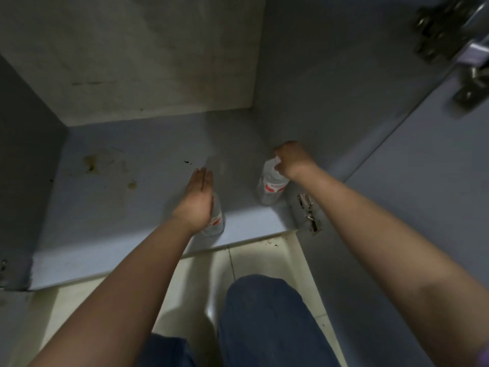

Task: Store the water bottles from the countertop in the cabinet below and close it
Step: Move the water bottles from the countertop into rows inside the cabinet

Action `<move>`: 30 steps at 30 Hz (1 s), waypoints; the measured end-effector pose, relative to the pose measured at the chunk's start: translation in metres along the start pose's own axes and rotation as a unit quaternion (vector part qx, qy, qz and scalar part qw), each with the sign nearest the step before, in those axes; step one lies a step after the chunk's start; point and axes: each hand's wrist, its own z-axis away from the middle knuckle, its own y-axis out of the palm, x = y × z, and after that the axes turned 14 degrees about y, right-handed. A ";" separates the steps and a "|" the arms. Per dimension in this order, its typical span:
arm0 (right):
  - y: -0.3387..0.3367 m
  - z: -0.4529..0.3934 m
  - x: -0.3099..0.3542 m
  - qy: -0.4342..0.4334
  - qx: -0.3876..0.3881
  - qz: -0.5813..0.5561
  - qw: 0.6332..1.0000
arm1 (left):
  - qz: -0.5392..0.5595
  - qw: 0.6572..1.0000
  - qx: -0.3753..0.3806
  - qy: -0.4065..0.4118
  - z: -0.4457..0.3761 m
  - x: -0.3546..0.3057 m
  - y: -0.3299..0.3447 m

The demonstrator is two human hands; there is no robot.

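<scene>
Two btls upright on cabinet floor (132, 207). L hand (197, 200) fingers flat, apart from near bottle (215, 221); R hand (292, 160) clamped on far bottle (271, 185) top. Left: release, shut door (423, 194).

Inside the open grey laminate cabinet (148, 165), two clear plastic water bottles with red-and-white labels stand upright on the cabinet floor, both near its front edge. The left bottle (215, 221) sits right at the front lip, about mid-width, with the left hand (197, 197) flat just beside it on its left, fingers stretched toward the back. The right bottle (271, 185) stands further back and to the right, close to the right side wall, and the right hand (292, 160) is closed over its top. The open cabinet door (412, 207) hangs to the right, its metal hinge (308, 213) just right of that bottle. The cream tiled floor (264, 260) lies in front, below the cabinet, with the person's denim-clad knee (264, 313) over it.
</scene>
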 end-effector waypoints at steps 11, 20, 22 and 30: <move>0.008 -0.030 -0.007 0.128 -0.051 -0.074 0.988 | -0.001 0.999 0.032 -0.008 0.001 -0.002 -0.004; 0.010 -0.033 -0.022 -0.003 0.017 -0.008 1.000 | -0.002 0.999 0.033 -0.012 -0.001 0.000 -0.004; 0.008 -0.032 -0.023 0.002 -0.003 -0.016 1.000 | -0.003 1.000 0.029 -0.009 -0.001 0.000 -0.003; 0.011 -0.031 -0.010 0.042 -0.075 -0.022 0.996 | -0.014 1.000 0.027 -0.007 -0.003 0.000 -0.001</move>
